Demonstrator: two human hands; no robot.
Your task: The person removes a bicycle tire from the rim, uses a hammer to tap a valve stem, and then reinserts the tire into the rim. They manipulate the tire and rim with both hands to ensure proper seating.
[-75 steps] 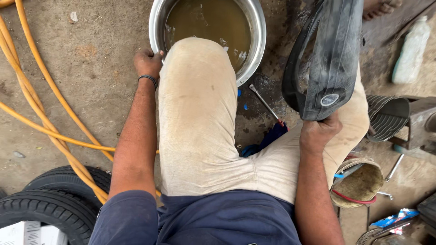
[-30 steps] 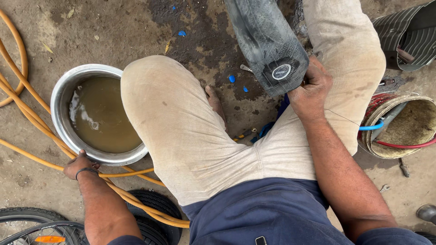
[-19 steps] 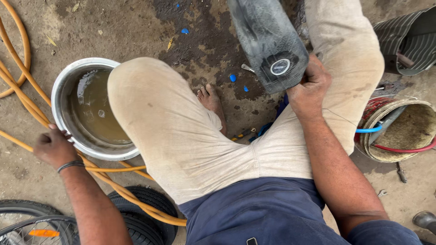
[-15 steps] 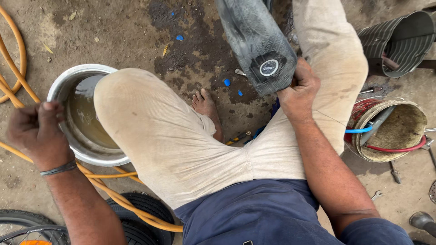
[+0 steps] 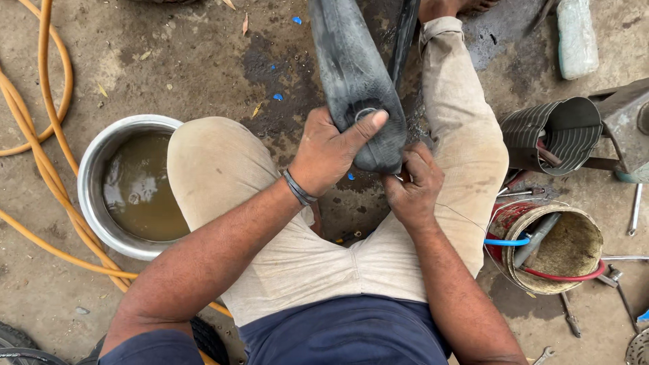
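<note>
Far left: orange hose [image 5: 51, 169] loops over the concrete floor [image 5: 169, 61] and runs w/ a bend round the metal basin [image 5: 94, 172]. Basin is round, shiny steel, dented rim, about half full of murky brown water, sitting just beside the bent knee, prob. so it's within arm's reach. Bottom left corner, bit of a black tyre [image 5: 17, 341], ribbed tread.

Moving in: left hand [image 5: 328, 152], dark band on the wrist, is closed over the black inner tube [image 5: 355, 74], thumb stretched flat across the round valve patch, fingers wrapped round the far side. Looks like it pins the rubber steady. Tube is matte, dusty, floppy, folded double, and it hangs down the middle between the knees, lower end in both hands. Blue scraps dot the damp floor around it.

Right hand [image 5: 414, 189] is curled tight at the tube's bottom edge, fingertips pinched on smth small & reddish; can't tell what it is. Beige trousers, worn and grimy.

Right side: ribbed dark rubber sleeve [image 5: 551, 138] lying on its side, then a rusty round tin [image 5: 558, 247] stuffed w/ tools, a blue and a red tube poking out. Spanners lie loose nearby. Top right, a pale plastic bottle [image 5: 576, 37] on the floor, well apart.
</note>
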